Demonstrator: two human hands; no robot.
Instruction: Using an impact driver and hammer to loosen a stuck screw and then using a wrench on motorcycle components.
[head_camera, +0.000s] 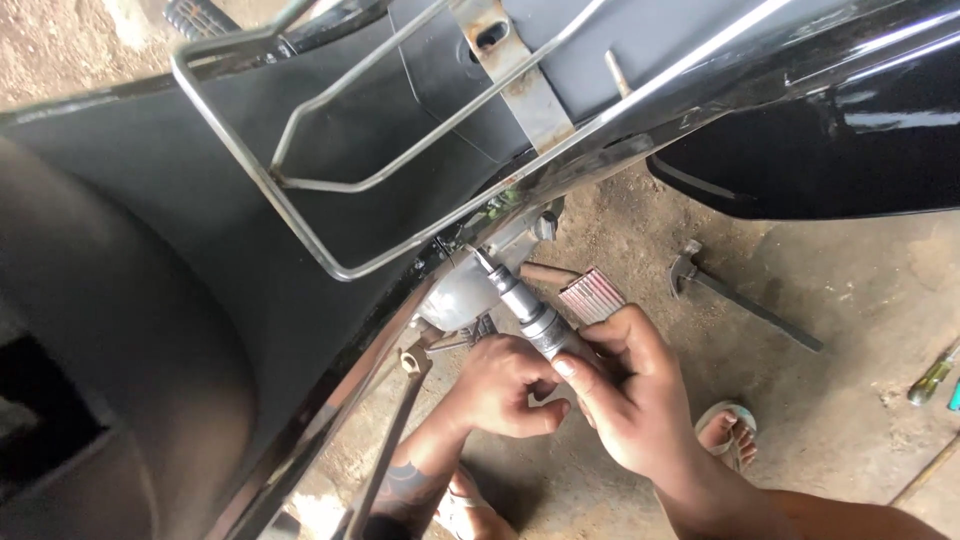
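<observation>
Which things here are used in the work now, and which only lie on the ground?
In use: metal tool, held by left hand and right hand; scooter.

Lying about: hammer, screwdriver, ribbed block.

— Where is the camera sitting?
— It is riding on the person's head, looking steeply down past the scooter's chrome rack (300, 150) at the dirt floor (850, 400), sitting close above both hands.
</observation>
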